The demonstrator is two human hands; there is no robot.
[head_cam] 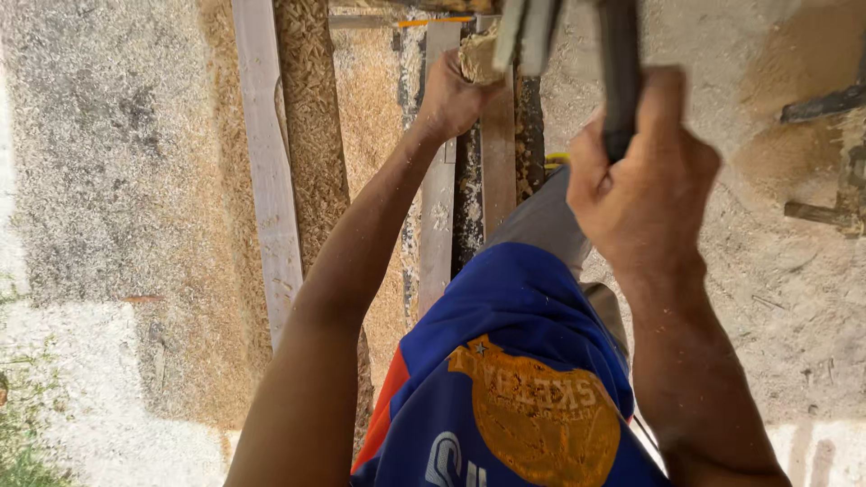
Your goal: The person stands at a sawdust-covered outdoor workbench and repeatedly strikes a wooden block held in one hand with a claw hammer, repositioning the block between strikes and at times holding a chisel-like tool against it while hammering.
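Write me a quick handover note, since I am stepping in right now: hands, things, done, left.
Left hand: closed on the end of a small wood piece resting on the planks.
Right hand: gripping a dark tool handle, raised above the work.
Done: sawdust covers the ground and boards, so much cutting or shaving has happened.
Left: cannot tell; the tool's head is out of view.

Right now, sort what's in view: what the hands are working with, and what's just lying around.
In hand:
- left hand gripping a sawdust-caked wooden piece
- right hand gripping a dark handle

Lying about:
- pale plank
- sawdust-covered plank
- sawdust on the ground
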